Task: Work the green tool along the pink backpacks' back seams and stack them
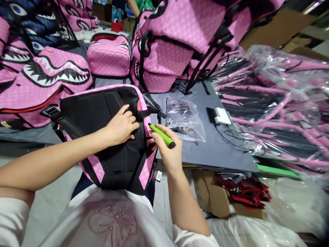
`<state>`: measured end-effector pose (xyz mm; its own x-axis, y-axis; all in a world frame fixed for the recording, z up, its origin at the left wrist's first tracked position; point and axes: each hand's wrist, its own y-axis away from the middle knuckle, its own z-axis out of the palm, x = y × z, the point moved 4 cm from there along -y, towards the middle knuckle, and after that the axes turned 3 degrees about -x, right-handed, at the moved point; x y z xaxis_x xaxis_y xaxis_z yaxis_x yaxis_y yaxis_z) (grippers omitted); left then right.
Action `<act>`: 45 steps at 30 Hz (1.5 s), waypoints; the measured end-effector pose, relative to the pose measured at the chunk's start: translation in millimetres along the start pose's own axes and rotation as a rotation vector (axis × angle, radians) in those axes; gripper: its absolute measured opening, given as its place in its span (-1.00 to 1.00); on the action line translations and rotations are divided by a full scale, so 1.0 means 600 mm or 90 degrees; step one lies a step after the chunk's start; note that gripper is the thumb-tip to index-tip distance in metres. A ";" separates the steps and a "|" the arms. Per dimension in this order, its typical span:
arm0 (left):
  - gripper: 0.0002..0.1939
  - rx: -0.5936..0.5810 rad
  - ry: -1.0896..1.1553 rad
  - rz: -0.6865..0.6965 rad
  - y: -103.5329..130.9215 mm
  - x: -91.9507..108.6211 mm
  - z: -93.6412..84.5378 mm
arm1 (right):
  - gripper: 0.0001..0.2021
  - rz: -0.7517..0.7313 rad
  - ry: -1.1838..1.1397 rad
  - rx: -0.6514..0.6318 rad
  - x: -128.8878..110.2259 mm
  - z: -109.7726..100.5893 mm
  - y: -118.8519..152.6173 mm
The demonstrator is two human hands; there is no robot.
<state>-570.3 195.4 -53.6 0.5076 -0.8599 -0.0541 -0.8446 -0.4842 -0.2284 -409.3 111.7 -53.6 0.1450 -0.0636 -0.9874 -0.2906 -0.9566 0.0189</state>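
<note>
A pink and black backpack (pixel 113 99) leans between the table and my lap, its black padded back and straps facing me. My left hand (pixel 123 124) rests on that black panel, its fingers loosely bent and apart. In my right hand (pixel 168 145) is a bright green pen-like tool (pixel 162 134) with black ends; its exact kind is unclear. The tool's narrow tip points at the backpack's pink right edge, near a black strap. I cannot tell whether the tip touches it. A white tag (pixel 158 176) hangs at the bag's lower right.
Pink shark-mouth backpacks (pixel 55 73) lie at the left, with more stacked (pixel 167 51) at the back. A small pink bag (pixel 109 58), a clear plastic bag (pixel 185 118) and a white device (pixel 222 116) with cables sit on the grey table (pixel 205 151). Plastic-wrapped bags (pixel 269 103) fill the right.
</note>
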 end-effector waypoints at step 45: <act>-0.80 0.216 0.017 -0.030 0.052 0.010 0.058 | -0.63 -0.173 0.397 0.126 0.067 0.069 -0.033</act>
<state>-587.7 180.5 -95.1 0.5367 -0.8437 -0.0113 -0.7133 -0.4465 -0.5402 -436.9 140.1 -100.1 0.7340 -0.0381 -0.6781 -0.3259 -0.8957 -0.3025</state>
